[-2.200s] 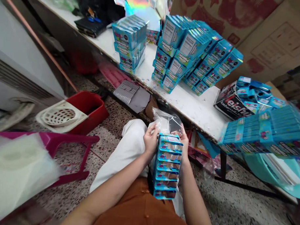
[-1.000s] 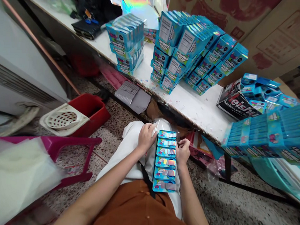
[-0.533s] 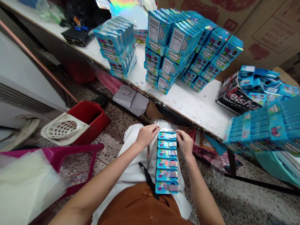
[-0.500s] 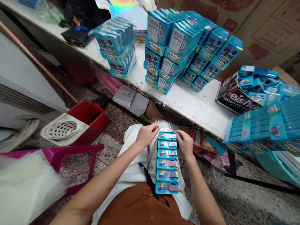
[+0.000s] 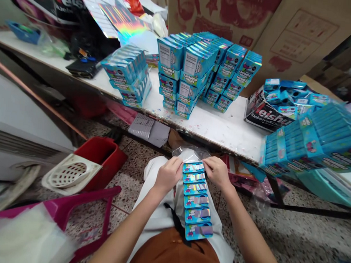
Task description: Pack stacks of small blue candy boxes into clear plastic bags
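Observation:
A row of several small blue candy boxes [image 5: 198,201] lies along my lap, running from my waist toward my knees. Clear plastic film, which looks like a bag [image 5: 192,151], sticks out past the far end of the row. At the row's far left corner, my left hand [image 5: 168,172] has its fingers pinched on the bag's edge. On the opposite corner my right hand [image 5: 218,171] pinches the bag with thumb and fingertips. How far the film reaches down over the boxes is hard to make out.
Stacked blue candy boxes [image 5: 192,70] stand on the white table [image 5: 218,129]. To the right are a black carton [image 5: 262,113] of loose boxes and a tilted blue stack [image 5: 313,140]. A red bin [image 5: 105,163] and a magenta chair [image 5: 89,195] stand left.
Both hands have drawn closer to the row's far corners, and the film beyond them bulges wider. The camera view has tilted up, so the table's goods appear lower.

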A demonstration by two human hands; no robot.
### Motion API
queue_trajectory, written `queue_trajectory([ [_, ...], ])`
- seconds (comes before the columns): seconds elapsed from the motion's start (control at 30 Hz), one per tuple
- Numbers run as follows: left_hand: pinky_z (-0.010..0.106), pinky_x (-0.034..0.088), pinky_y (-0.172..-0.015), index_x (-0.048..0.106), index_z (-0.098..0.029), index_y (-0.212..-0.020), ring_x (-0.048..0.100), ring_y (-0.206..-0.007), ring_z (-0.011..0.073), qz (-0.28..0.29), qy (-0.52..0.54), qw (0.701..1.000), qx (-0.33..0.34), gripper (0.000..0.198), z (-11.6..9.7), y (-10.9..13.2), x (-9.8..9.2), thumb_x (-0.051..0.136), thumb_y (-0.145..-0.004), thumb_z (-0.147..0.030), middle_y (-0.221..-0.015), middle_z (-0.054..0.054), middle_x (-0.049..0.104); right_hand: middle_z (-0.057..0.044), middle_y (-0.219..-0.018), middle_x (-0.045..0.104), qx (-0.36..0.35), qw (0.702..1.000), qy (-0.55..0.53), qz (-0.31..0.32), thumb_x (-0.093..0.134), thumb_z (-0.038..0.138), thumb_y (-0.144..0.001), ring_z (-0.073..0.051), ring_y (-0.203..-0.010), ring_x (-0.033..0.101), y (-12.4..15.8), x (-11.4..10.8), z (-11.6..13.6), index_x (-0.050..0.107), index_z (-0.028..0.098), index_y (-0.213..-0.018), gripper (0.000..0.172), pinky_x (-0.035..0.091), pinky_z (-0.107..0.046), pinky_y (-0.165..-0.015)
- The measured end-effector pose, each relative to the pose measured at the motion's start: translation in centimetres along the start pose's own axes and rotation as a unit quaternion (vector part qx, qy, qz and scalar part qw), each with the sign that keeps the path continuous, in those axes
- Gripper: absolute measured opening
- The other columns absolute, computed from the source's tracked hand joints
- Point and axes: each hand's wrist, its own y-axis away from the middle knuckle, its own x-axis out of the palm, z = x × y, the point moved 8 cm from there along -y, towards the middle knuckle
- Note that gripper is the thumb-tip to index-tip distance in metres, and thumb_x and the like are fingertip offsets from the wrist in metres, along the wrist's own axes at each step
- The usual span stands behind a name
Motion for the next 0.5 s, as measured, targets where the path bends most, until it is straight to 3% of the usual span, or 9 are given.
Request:
queue_trajectory([
  [0.17,0.026,0.046,-0.068,0.065,-0.020,-0.086,0.063,-0.073,0.0165,-0.012,-0.058,0.998,0.038,0.018,-0.8,1.3,-0.5,0.048,-0.090,-0.023,-0.080,0.005,0.068,-0.006,-0.083,0.070,-0.042,0.996,0.074,-0.030,0.049,0.023,-0.091,-0.017,-0.079,0.062,1.6,-1.0,1.3,0.071,0.020,-0.094,0.023,0.045,-0.031,-0.075],
  [0.33,0.028,0.049,-0.071,0.067,-0.023,-0.100,0.067,-0.077,0.0176,-0.064,-0.042,0.993,0.093,0.018,-1.3,4.5,-0.6,0.057,-0.085,-0.020,-0.087,0.005,0.072,-0.005,-0.083,0.072,-0.093,0.988,0.104,-0.073,0.055,0.020,-0.087,-0.017,-0.078,0.063,5.2,-1.1,2.4,0.069,0.020,-0.103,0.021,0.046,-0.032,-0.076],
  [0.5,0.031,0.051,-0.075,0.068,-0.024,-0.099,0.068,-0.081,0.0193,-0.079,-0.005,0.994,0.081,0.017,0.1,5.8,0.6,0.059,-0.084,-0.021,-0.089,0.007,0.073,-0.005,-0.089,0.072,-0.081,0.987,0.098,-0.098,0.055,0.021,-0.087,-0.018,-0.081,0.065,6.8,0.1,1.8,0.067,0.022,-0.109,0.024,0.048,-0.033,-0.079],
])
